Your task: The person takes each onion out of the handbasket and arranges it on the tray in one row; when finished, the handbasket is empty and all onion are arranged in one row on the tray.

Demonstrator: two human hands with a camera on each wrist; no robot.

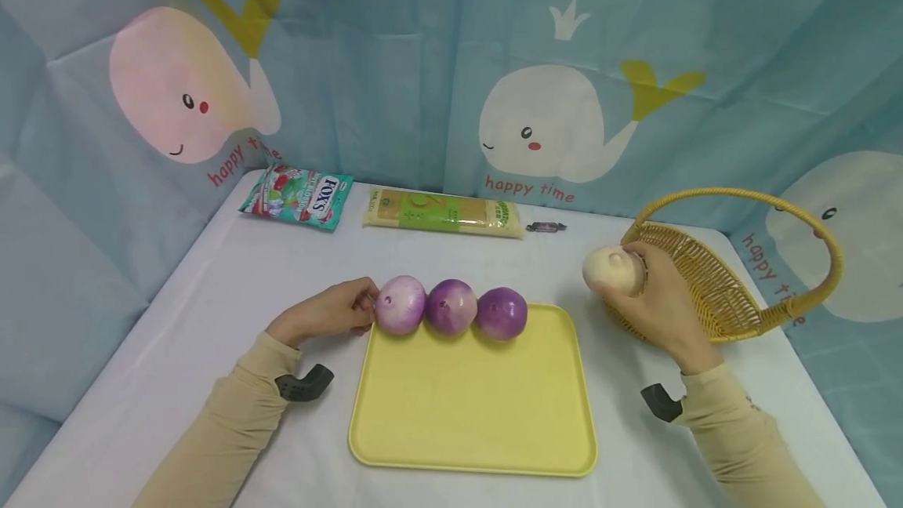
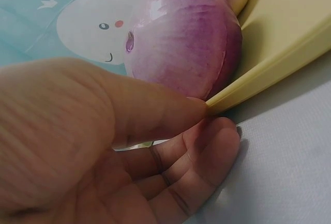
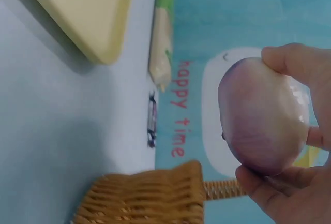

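My right hand (image 1: 658, 296) grips a pale onion (image 1: 612, 271) beside the wicker basket (image 1: 712, 288). In the right wrist view that onion (image 3: 261, 115) shows a purple tint on one side, with the thumb and fingers around it. At the tray's far left corner, my left hand (image 1: 330, 308) pinches the rim of the yellow tray (image 1: 473, 406). Its thumb lies over the rim and its fingers under it in the left wrist view, close to a purple onion (image 2: 186, 38). Three purple onions, left (image 1: 400, 306), middle (image 1: 451, 308) and right (image 1: 502, 313), sit in a row along the tray's far edge.
Along the back of the white table lie a teal FOX'S candy bag (image 1: 298, 196), a long yellow-green noodle packet (image 1: 444, 212) and a small dark wrapped candy (image 1: 546, 226). The basket's tall handle (image 1: 811, 218) arches at the right. A blue whale-print curtain (image 1: 409, 61) hangs behind.
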